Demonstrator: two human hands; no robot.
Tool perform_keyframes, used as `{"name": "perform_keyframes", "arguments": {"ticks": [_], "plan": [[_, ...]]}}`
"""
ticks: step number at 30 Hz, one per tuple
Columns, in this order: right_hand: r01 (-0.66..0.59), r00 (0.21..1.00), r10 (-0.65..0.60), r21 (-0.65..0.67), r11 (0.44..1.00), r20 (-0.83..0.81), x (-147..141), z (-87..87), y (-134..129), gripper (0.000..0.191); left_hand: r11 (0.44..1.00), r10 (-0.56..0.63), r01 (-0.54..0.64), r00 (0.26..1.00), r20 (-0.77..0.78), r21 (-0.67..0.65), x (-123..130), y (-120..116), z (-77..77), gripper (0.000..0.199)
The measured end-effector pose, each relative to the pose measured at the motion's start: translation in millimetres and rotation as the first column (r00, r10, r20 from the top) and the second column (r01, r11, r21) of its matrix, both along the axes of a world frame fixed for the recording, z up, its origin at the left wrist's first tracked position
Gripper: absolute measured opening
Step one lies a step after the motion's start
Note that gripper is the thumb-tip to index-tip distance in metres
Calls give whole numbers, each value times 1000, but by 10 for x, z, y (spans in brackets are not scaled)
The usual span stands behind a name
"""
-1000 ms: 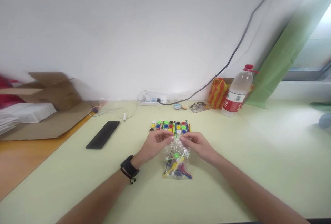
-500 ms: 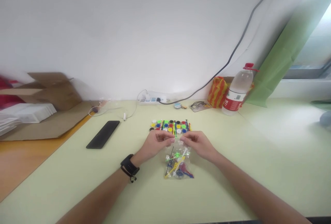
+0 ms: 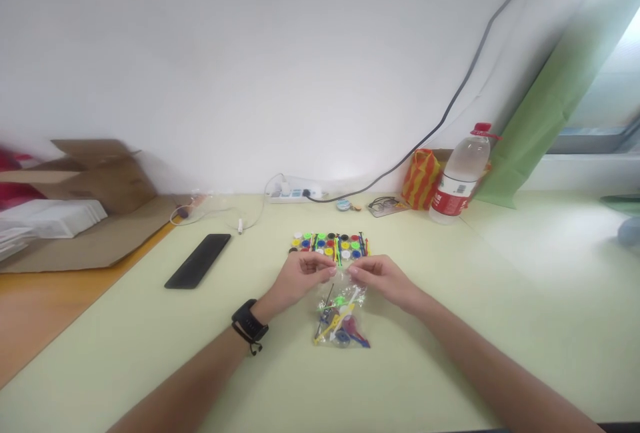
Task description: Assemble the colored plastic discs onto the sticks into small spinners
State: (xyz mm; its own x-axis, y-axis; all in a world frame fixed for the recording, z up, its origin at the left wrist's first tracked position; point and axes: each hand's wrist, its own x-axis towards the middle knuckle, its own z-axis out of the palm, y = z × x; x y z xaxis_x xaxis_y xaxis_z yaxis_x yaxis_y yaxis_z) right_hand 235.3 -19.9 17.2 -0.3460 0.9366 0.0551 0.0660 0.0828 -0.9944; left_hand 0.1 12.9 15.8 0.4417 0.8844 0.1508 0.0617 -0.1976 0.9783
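pale green table (image 3: pixel 280 386) under crinkled clear bag (image 3: pixel 342 310), multicoloured pieces (image 3: pixel 341 326) inside

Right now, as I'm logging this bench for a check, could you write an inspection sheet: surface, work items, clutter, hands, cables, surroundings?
Surface: pale green table, no spill seen.
Work items: transparent bag holding mixed coloured pieces; coloured discs and arrows set out beyond it.
Clutter: flat black object at left; large bottle and red-and-yellow bag at back right.
Hands: left hand and right hand pinch the transparent bag's top edge.
Cables: dark cable runs from the power strip up the wall; white cable lies loose at back left.
Surroundings: open cardboard box at left, green curtain at right; co-workers: nothing seen.
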Motion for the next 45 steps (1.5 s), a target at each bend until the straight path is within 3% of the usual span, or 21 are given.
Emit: {"name": "perform_keyframes", "arguments": {"ticks": [8,20,30,45], "plan": [[17,1000,-16,10,1000,-23,-42,12,-3,37,1000,-7,7,1000,-2,-2,28,-27,-43,24],[18,990,-45,197,980,130,-109,2,6,28,997,-80,79,996,-49,-9,36,-29,-53,27],[79,994,-80,-24,997,-71,33,-75,95,32,1000,-28,28,994,-101,8,-28,33,-2,26],[112,983,-119,-51,992,-141,35,-118,95,28,999,35,-35,999,-29,-5,-42,78,-7,32]]}}
